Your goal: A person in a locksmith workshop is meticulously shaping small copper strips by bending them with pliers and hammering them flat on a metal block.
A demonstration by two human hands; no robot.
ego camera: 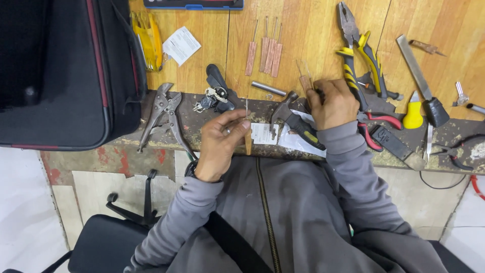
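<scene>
Sorting small files: one file (pixel 248 136) is pinched in the left hand (pixel 222 139), another file (pixel 306 81) gripped by the right hand (pixel 333 103) at two o'clock; careful alignment is likely needed next.

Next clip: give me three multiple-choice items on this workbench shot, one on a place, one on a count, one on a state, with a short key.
1. Where do the locking pliers lie?
A. left of the left hand
B. right of the flat file
C. on the black bag

2. How many wooden-handled tools lie in a row on the bench above the hands?
A. one
B. four
C. seven

3. What is the right hand doing?
A. lying flat and empty
B. gripping the hammer
C. pinching a small wooden-handled tool

Key: 1 A, they lie at the bench edge, left of that hand. 2 B, four handles lie side by side. 3 C, the fingers close on the handle; the hammer lies untouched.
</scene>
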